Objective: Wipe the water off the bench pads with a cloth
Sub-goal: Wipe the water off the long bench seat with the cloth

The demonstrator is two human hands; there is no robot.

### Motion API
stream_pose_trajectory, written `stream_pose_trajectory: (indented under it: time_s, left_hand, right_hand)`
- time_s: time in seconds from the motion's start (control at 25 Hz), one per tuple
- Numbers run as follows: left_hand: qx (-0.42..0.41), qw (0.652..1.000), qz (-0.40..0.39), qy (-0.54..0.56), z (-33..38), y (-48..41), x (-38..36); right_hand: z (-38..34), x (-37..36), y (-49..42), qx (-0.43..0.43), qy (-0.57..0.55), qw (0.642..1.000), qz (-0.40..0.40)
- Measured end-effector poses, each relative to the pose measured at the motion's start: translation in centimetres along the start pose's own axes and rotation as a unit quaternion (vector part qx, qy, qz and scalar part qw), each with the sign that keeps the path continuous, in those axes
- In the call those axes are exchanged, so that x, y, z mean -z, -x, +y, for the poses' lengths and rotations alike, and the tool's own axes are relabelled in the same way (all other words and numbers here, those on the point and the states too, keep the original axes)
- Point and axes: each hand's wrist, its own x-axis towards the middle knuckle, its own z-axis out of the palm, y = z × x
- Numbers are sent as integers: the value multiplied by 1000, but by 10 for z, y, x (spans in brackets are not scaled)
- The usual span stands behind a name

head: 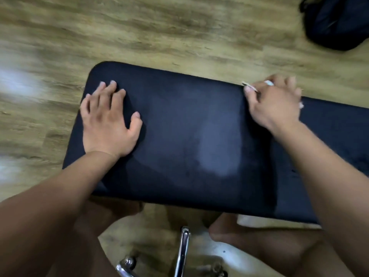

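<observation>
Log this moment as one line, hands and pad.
left hand flat on bench pad | right hand curled at far edge, grip unclear | pale sheen mid-pad

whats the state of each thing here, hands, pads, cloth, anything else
left hand: open, lying flat on the main pad
right hand: fingers curled at the pad's far edge, seemingly gripping the cloth
cloth: mostly hidden under that hand, only pale bits showing
main pad: pale sheen mid-surface, wet or glare unclear
second pad: lies beside the main pad, partly in view
black bag: lying on the floor
</observation>
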Motion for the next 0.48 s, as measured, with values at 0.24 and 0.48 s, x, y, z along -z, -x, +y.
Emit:
stream_pose_trajectory:
  time_s: [0.24, 0.48]
  left_hand:
    - [-4, 1000, 2, 2, 1, 1, 0]
    - [-3, 1000, 12, 6, -4, 2, -6]
  right_hand:
    - [-82, -10, 20, 111, -93, 989, 20]
    - [64, -6, 8, -63, -19, 998, 18]
